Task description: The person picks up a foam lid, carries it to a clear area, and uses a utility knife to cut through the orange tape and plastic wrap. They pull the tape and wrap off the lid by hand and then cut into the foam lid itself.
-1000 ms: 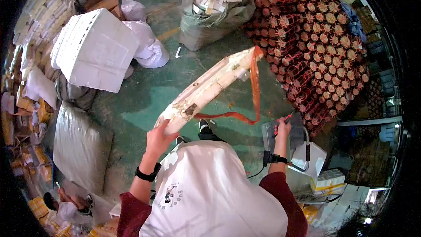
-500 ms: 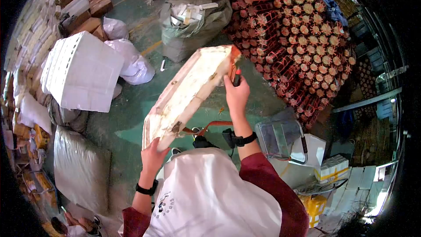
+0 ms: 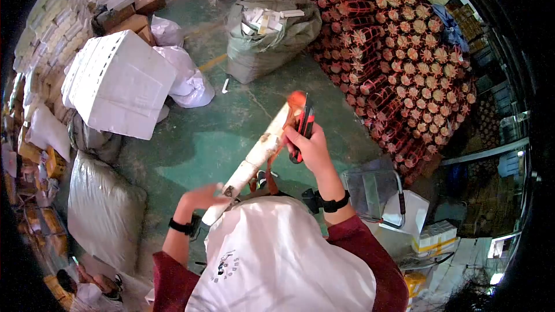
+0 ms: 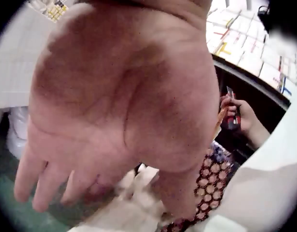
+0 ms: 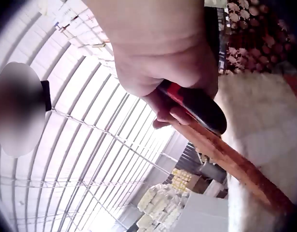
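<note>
A long, pale, stained piece [image 3: 257, 153] lies slanted in front of the person's shirt in the head view, a reddish-orange strap at its upper end. My right hand [image 3: 315, 149] grips a red-and-black knife [image 3: 303, 133] beside that end. In the right wrist view its fingers also hold the orange strap [image 5: 230, 162] under the dark knife handle [image 5: 201, 108]. Near the piece's lower end is my left hand [image 3: 199, 199], slightly blurred. The left wrist view shows its palm [image 4: 124, 96] with the fingers extended; whether they touch the piece cannot be told.
A green-grey sack [image 3: 260, 52] of white scraps stands ahead on the green floor. Red-netted bundles [image 3: 399, 52] are piled at right, near a cart [image 3: 370, 188]. White boxes [image 3: 124, 86] and a large pale sack [image 3: 104, 208] stand left; another person [image 3: 92, 283] is at lower left.
The piece has turned and now shows a narrower side, its upper end lower. My left hand has opened from its grip on the lower end. The right hand came in from the right with the knife.
</note>
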The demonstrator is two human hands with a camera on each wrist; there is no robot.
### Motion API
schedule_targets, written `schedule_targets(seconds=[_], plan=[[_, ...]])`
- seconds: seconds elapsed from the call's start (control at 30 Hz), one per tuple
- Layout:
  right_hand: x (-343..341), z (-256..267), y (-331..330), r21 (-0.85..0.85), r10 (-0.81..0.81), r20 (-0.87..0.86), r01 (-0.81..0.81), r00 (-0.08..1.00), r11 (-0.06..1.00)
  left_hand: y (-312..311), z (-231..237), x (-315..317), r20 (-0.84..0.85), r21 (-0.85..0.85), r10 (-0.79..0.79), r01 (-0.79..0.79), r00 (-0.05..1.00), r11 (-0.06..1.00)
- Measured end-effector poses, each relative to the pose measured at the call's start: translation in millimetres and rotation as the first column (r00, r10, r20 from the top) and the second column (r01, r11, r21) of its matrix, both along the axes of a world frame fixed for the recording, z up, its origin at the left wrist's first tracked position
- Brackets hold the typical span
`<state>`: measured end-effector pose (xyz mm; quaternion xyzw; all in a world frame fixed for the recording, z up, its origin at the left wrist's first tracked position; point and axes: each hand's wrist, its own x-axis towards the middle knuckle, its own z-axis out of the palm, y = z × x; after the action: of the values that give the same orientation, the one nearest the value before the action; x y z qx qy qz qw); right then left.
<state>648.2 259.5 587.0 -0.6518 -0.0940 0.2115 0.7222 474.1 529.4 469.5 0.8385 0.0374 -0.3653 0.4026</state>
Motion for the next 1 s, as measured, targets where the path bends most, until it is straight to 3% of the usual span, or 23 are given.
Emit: schedule_targets(seconds=[0.07,0.13,0.2,0.27,0.33,0.4,0.43,0.53,0.63,0.67,0.73,0.77,0.87,0.9,1.0], plan=[[-7.7,8.2,-0.1,0.039,0.079,0.043,-0.081,0.996,0.996,-14.1,-26.0,29.6,0.336,-0.155,0.233,-0.19,0.913,0.969],[-14.6,13.5,-3.0,-0.006,0.148,0.07,-0.148,0.987,0.989,-45.5,17.3,74.1,0.361,-0.132,0.221,-0.185,0.906,0.974],[-24.6,26.5,-4.2,0.07,0.139,0.035,-0.142,0.99,0.987,-76.2,34.4,107.1,0.544,-0.32,0.164,0.023,0.823,0.947],[-29.6,32.2,-11.6,0.095,0.11,0.068,-0.116,0.992,0.989,-98.7,41.0,120.0,0.534,-0.299,0.111,0.065,0.838,0.952],[-34.7,42.3,-31.6,0.161,-0.078,0.021,0.074,0.997,0.984,-106.6,39.1,126.9,0.548,-0.288,0.12,0.053,0.828,0.956],[-34.7,36.0,-67.8,0.092,-0.322,0.006,0.32,0.947,0.943,-100.5,19.1,116.8,0.58,-0.299,0.197,-0.019,0.791,0.954],[-34.7,38.3,-78.2,0.149,-0.451,-0.057,0.454,0.891,0.879,-96.0,19.5,113.2,0.512,-0.191,0.168,-0.079,0.842,0.978],[-25.9,18.9,-118.1,0.234,-0.699,-0.142,0.709,0.701,0.665,-90.3,22.9,100.4,0.554,-0.075,0.141,-0.12,0.821,0.99],[-9.6,-3.0,-178.8,0.221,-0.848,-0.149,0.853,0.509,0.473,-65.7,-23.5,85.9,0.594,-0.146,0.311,-0.281,0.742,0.949],[-6.6,-8.9,-199.3,0.181,-0.884,-0.149,0.891,0.443,0.417,-49.7,-41.9,81.1,0.453,-0.316,0.462,-0.347,0.763,0.883],[-1.6,-39.0,-239.4,0.132,-0.863,-0.201,0.886,0.463,0.445,-21.7,-59.3,69.3,0.395,-0.406,0.54,-0.387,0.743,0.828],[-0.3,-55.4,-253.8,0.033,-0.879,-0.174,0.895,0.444,0.445,-15.2,-24.6,62.5,0.443,-0.238,0.475,-0.411,0.761,0.88],[-0.1,-85.2,-266.4,-0.119,-0.883,-0.122,0.876,0.454,0.467,19.2,-45.2,47.0,0.423,-0.466,0.567,-0.367,0.707,0.805],[0.8,-90.2,-270.6,-0.147,-0.881,-0.106,0.869,0.462,0.473,19.0,-17.7,44.6,0.355,-0.483,0.575,-0.382,0.737,0.788],[11.5,-100.5,-293.9,-0.06,-0.81,-0.162,0.814,0.563,0.578,49.0,-2.3,34.2,0.358,-0.448,0.516,-0.342,0.778,0.826]])
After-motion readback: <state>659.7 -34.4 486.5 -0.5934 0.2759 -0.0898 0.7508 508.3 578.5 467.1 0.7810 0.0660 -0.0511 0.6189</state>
